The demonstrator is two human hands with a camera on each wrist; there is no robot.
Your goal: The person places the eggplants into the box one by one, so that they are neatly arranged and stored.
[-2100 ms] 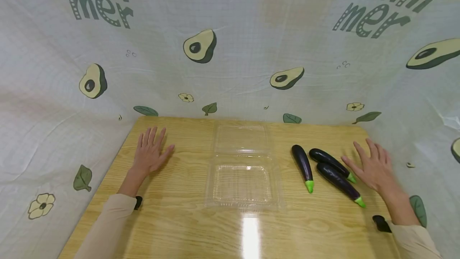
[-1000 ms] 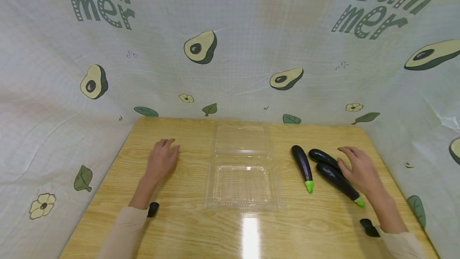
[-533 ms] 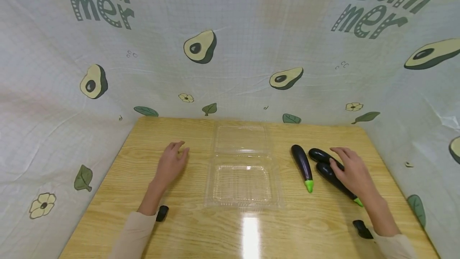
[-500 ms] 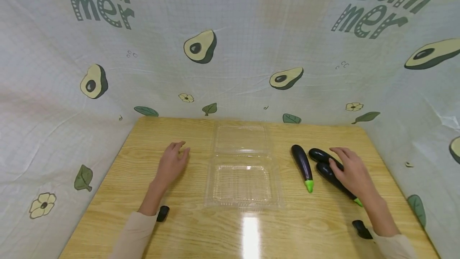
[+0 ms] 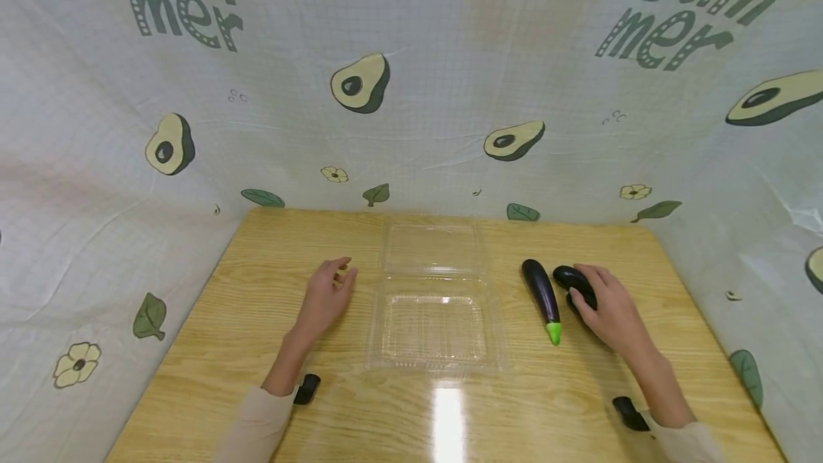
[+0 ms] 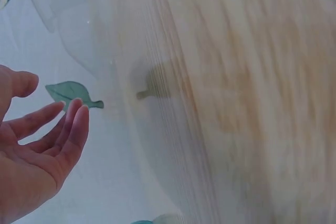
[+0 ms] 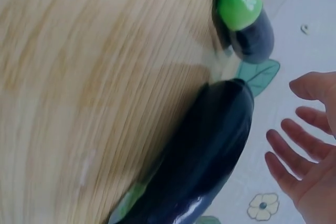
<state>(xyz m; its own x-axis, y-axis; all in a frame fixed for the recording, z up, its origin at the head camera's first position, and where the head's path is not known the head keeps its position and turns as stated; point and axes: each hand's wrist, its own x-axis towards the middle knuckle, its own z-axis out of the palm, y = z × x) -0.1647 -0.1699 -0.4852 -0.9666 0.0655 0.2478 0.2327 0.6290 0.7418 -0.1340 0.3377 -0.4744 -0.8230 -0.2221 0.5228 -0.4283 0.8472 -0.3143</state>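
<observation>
My right hand (image 5: 611, 309) hovers with loosely bent fingers over two dark purple eggplants on the right. The farther eggplant (image 5: 572, 281) shows its rounded end; the hand hides most of the other. In the right wrist view, bare space separates the fingers from the large eggplant (image 7: 202, 148), and nothing is held. A third eggplant (image 5: 541, 295) with a green cap lies to the left of that pair. My left hand (image 5: 324, 295), fingers relaxed and holding nothing, is just left of a clear plastic clamshell box (image 5: 437, 365), which lies with its lid (image 5: 431, 249) folded back.
All this is on a light wood table (image 5: 360, 413). A pale cloth (image 5: 424, 91) printed with avocados and leaves hangs behind it and along both sides. A bright light reflection (image 5: 448, 420) shows on the tabletop in front of the box.
Both hands have come inward from the table's sides, their spread fingers now loosely bent. The right has moved left over the eggplant pair, the left rightward toward the box. Eggplants and box stay put.
</observation>
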